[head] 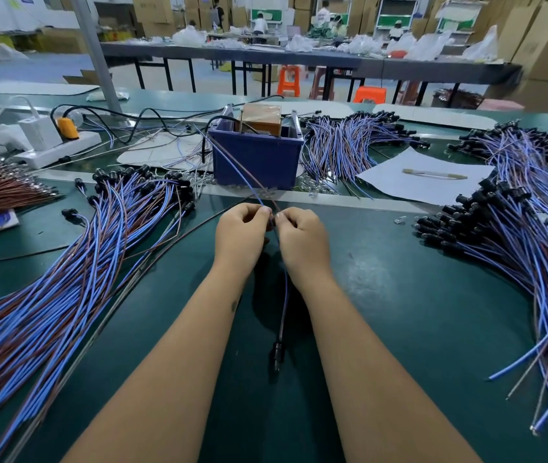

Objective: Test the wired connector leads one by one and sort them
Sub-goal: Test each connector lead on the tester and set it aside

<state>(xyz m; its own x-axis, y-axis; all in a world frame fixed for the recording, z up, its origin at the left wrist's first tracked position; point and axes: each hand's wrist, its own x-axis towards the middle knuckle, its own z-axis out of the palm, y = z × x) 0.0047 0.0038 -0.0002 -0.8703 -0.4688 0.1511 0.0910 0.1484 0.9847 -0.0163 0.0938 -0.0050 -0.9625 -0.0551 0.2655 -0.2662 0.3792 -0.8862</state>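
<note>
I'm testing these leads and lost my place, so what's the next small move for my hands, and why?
Probably touch the lead's two wire ends to the two test wires running from the blue box. Your left hand and right hand already pinch wire ends together where those meet, and the lead's black connector hangs toward you, not yet sorted into a pile.
</note>
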